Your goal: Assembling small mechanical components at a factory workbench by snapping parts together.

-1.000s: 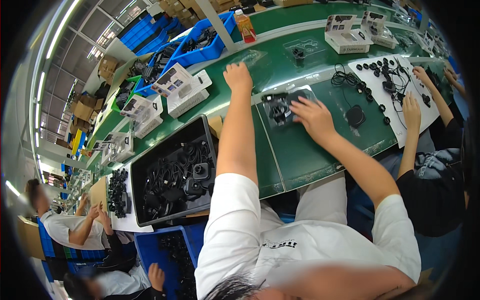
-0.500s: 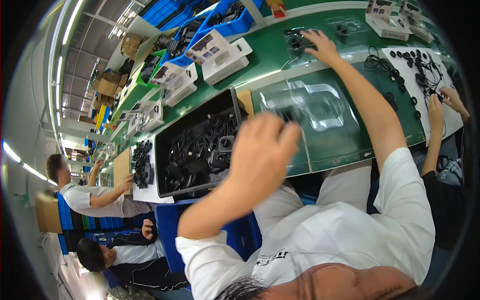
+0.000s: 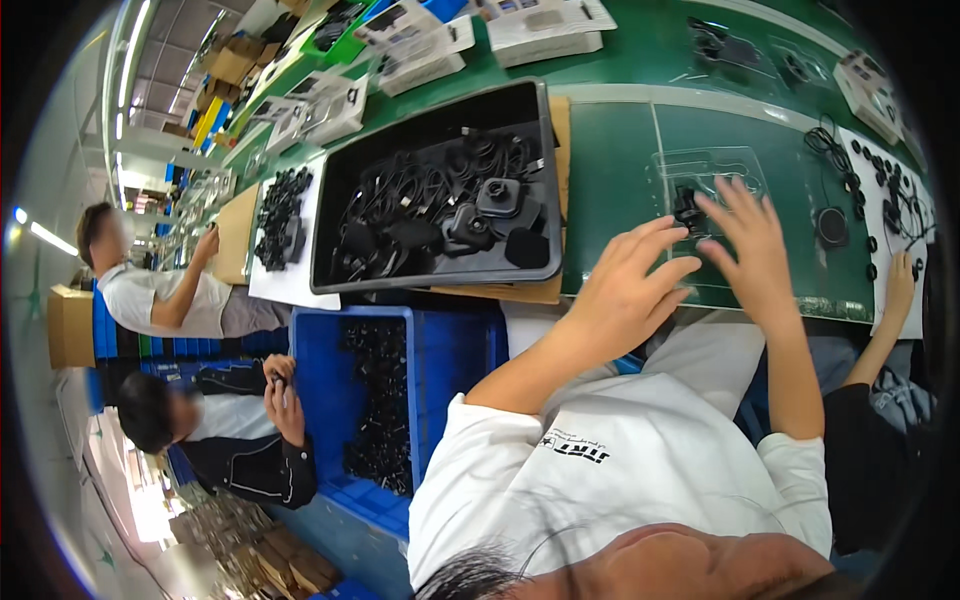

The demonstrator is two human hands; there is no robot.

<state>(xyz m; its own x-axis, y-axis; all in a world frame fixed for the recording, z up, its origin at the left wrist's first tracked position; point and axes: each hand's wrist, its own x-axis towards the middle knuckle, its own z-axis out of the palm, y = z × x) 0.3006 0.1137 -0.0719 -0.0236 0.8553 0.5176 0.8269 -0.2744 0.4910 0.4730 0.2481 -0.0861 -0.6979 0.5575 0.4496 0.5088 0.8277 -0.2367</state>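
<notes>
A clear plastic blister tray (image 3: 740,160) lies on the green table in front of me, with a small black part (image 3: 687,207) in or on its left side. My left hand (image 3: 630,290) is just below that part, fingers bent and apart. Whether its fingertips touch the black part cannot be made out. Over the tray's right side is my right hand (image 3: 748,245), its fingers spread and no object visible in it. The two hands nearly meet at the tray's near edge.
Left of my hands stands a black bin (image 3: 555,250) of cables and camera-like devices. Below it is a blue crate (image 3: 455,350) holding black parts. White boxes (image 3: 545,45) and filled clear trays (image 3: 735,55) line the far side. Co-workers sit left and right.
My right hand has come back from the far tray to the near one. My left hand has moved right, away from the black bin. The view has shifted, showing more of the blue crate.
</notes>
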